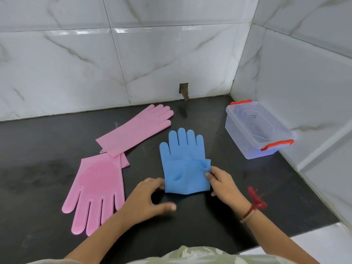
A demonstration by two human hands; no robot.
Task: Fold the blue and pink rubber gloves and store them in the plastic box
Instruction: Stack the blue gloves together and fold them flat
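Note:
A blue rubber glove lies on the black counter, fingers pointing to the wall, its cuff folded up over the palm. My right hand pinches the folded edge at the glove's right side. My left hand touches the glove's lower left corner with its fingertips. Two pink gloves lie to the left: one stretched diagonally toward the wall, the other palm up with bristles showing and fingers toward me. The clear plastic box with orange latches stands open at the right.
White marble-tiled walls close the counter at the back and right. A small hole sits low in the back wall. The counter's front edge drops at the lower right onto white tiles.

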